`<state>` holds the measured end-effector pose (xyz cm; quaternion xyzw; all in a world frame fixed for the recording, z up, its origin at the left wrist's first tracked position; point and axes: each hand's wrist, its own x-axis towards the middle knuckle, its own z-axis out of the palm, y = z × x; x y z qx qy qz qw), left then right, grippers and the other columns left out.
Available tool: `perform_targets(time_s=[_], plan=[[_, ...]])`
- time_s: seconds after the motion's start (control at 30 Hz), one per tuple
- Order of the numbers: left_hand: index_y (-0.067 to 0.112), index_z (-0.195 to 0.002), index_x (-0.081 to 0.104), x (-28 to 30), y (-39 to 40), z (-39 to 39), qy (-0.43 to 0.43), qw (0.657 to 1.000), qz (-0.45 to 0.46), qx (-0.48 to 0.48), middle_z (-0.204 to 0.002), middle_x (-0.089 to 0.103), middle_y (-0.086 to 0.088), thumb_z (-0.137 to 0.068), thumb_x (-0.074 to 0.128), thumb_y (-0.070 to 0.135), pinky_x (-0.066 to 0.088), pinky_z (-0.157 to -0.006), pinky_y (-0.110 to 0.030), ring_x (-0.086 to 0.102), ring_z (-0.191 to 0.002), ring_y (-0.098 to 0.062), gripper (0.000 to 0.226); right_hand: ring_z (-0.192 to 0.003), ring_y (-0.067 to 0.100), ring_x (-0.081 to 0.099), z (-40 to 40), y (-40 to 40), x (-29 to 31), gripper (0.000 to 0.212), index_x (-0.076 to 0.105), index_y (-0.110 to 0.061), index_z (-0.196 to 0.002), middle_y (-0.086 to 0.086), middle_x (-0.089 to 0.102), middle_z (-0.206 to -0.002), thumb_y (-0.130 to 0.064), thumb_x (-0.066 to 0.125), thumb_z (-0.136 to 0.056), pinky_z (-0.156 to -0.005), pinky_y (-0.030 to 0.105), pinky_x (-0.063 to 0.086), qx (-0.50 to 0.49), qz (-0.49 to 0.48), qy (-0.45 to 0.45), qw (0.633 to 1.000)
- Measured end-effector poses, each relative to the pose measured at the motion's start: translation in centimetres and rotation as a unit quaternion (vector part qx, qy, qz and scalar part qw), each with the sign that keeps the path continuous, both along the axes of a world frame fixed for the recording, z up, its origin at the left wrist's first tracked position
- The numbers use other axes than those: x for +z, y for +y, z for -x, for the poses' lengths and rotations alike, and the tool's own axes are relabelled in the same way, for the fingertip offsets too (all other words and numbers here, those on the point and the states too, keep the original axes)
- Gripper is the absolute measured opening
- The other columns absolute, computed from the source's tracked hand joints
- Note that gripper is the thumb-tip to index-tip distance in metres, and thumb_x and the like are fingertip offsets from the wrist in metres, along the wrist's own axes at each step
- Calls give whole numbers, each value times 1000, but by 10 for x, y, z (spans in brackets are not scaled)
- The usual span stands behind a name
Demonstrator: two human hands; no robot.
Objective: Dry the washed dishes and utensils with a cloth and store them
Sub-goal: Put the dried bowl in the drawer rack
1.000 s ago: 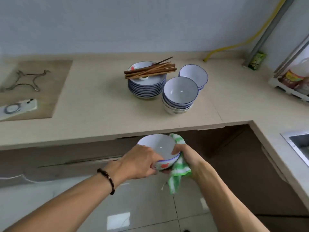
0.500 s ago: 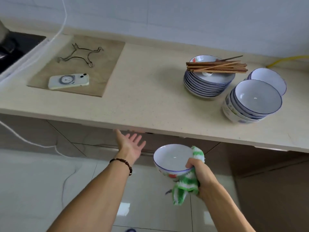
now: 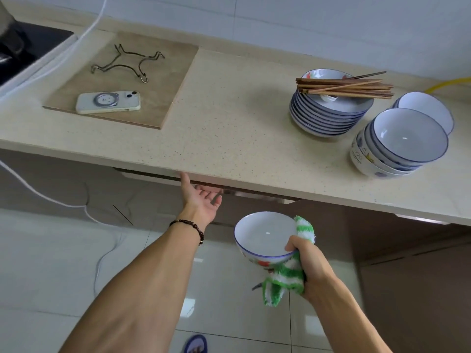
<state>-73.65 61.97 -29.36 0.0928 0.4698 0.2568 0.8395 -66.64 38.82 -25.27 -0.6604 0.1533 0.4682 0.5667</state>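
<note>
One white bowl with a blue rim and a red mark on its side is held upright below the worktop edge, the right hand clenched in a grip on it and a green-striped cloth. The left hand is spread, palm up, fingers under the near edge. Stacked plates topped with chopsticks are seen far right.

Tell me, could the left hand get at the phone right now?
Probably yes. The left hand is open and holds nothing, its fingers under the counter's front edge. The phone lies uncovered on the board, with bare counter between.
</note>
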Motion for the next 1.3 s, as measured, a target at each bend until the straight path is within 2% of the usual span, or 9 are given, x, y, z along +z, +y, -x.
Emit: perform_targets(time_s=[0.17,0.3,0.4,0.53,0.67,0.87,1.03,1.2,1.3], plan=[[11,-97,50,2,-17,16,93,994,-44,-41,-105,59,-11,-97,55,51,46,-83,-35,61,-93,-21,40,-73,36,58,5,-17,12,41,55,-3,-116,22,58,-90,-6,55,-75,-65,47,52,12,-21,-10,1000],[3,-116,60,1,-48,39,294,935,-137,-141,-103,68,-17,-92,64,32,57,-67,-36,67,-79,-27,38,-74,39,61,12,-31,27,70,54,-8,-119,25,61,-101,-15,63,-49,-70,55,55,23,-29,-18,999],[-2,-141,38,7,-86,72,549,730,-343,-219,-145,43,-26,-89,71,25,48,-93,-43,49,-126,-40,66,-74,37,61,19,-39,38,67,56,-6,-120,25,61,-99,-14,62,-53,-68,52,56,39,-38,-34,998],[27,-143,45,4,-121,124,576,417,-574,-405,-158,32,-5,-100,51,36,23,-115,-56,19,-149,-32,45,-75,36,61,29,-50,56,50,59,-6,-114,22,61,-92,-12,62,-64,-70,51,55,76,-55,-36,995],[26,-158,22,-2,-138,162,511,443,-531,-511,-168,7,-7,-105,43,36,12,-121,-52,-5,-154,-34,58,-66,31,61,39,-49,62,29,59,-6,-108,19,61,-84,-7,58,-80,-58,36,54,115,-48,-61,990],[18,-159,-12,2,-146,202,438,486,-478,-586,-163,-26,-2,-99,52,52,-11,-123,-43,-29,-148,-20,94,-77,38,64,64,-26,53,36,53,-6,-115,24,62,-95,-5,58,-79,-76,54,59,124,-33,-54,990],[28,-160,-4,36,-124,201,344,643,-526,-438,-168,-2,9,-82,77,50,16,-121,-34,9,-150,-7,114,-71,34,61,84,7,50,25,55,-7,-106,20,59,-91,-3,58,-82,-66,47,59,144,-8,-82,986],[22,-133,61,51,-87,200,312,463,-726,-402,-151,46,0,-82,78,43,21,-120,-32,30,-146,-18,58,-76,35,64,106,59,45,19,59,-8,-101,20,62,-92,-10,64,-82,-76,60,57,192,14,-113,975],[16,-89,64,50,-70,211,291,464,-706,-449,-86,63,0,-93,70,29,41,-78,-31,56,-86,-18,15,-82,36,70,121,94,38,29,60,-7,-107,21,69,-99,-24,69,-86,-78,60,59,191,17,-115,975]])
